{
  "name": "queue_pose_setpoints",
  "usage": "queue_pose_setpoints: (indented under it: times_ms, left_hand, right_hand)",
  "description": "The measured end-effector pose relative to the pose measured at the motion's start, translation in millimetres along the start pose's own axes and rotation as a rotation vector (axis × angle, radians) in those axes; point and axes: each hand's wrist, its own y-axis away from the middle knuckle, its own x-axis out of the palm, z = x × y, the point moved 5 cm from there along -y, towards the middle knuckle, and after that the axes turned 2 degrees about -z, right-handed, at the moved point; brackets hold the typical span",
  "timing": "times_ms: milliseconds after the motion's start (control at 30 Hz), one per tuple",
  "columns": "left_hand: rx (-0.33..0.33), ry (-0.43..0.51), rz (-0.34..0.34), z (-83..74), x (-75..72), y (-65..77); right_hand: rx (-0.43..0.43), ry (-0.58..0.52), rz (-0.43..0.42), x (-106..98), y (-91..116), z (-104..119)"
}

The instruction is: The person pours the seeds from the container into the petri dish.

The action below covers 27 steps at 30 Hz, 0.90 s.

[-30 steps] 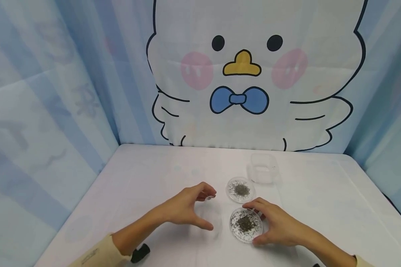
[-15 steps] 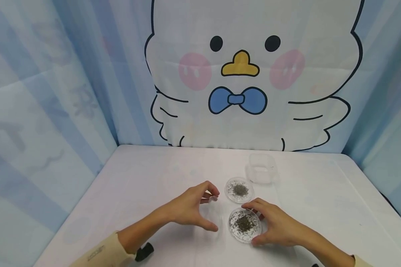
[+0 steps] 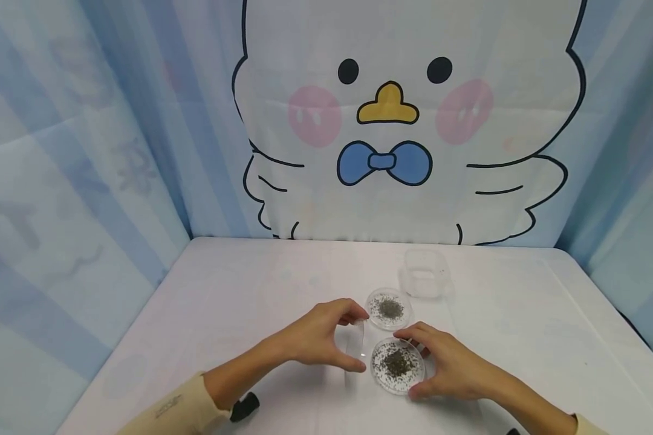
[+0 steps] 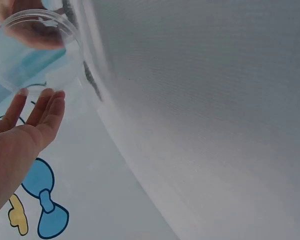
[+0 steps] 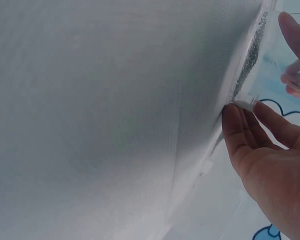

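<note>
My left hand (image 3: 318, 335) holds a clear round petri dish lid (image 4: 60, 70) by its edge, thumb on one side and fingers on the other. The lid is raised above the table and tilted, just left of the near petri dish (image 3: 372, 366). That dish lies flat, with dark granules (image 3: 397, 364) heaped in its middle and scattered around. On its right side my right hand (image 3: 448, 365) grips the rim between thumb and fingers. Right behind it lies a second petri dish (image 3: 368, 306) holding similar dark granules.
A clear plastic box (image 3: 424, 290) stands beyond the far dish, toward the back of the white table (image 3: 239, 284). Behind the table's back edge hangs a curtain (image 3: 386, 211) with a cartoon bird, and striped curtains flank both sides.
My left hand has moved right with the lid, closer to the near dish, and the lid has turned. My right hand keeps its grip on the dish; the view shifts slightly.
</note>
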Motion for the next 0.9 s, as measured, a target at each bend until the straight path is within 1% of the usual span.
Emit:
queue_pose_setpoints:
  times_ms: [100, 167, 300, 400, 533, 600, 733, 900]
  left_hand:
    - [0.022, -0.036, 0.015, -6.5, 4.3, -5.3]
    - [0.037, -0.089, 0.032, -10.1, 10.1, -10.6]
    - [0.082, -0.258, 0.084, -19.1, 26.3, -23.5]
    - [0.120, -0.379, 0.132, -26.6, 39.6, -34.0]
    - [0.153, -0.509, 0.199, -32.4, 56.6, -46.7]
    - [0.168, -0.571, 0.223, -34.4, 63.4, -51.3]
    - [0.204, -0.648, 0.242, -40.2, 71.5, -56.6]
    - [0.242, -0.686, 0.255, -47.8, 76.8, -59.5]
  right_hand:
    - [-0.003, 0.001, -0.014, -4.0, 2.9, 0.5]
    - [0.000, 0.001, -0.024, -8.8, 5.4, -0.4]
    - [0.024, 0.009, -0.044, -20.9, 9.8, -5.2]
    - [0.041, 0.035, -0.075, -29.5, 12.5, -8.5]
    - [0.057, 0.072, -0.119, -37.5, 16.1, -12.0]
    - [0.069, 0.089, -0.135, -40.0, 18.0, -14.4]
    - [0.090, 0.122, -0.172, -43.1, 21.5, -17.6]
    - [0.098, 0.162, -0.214, -44.7, 25.3, -20.6]
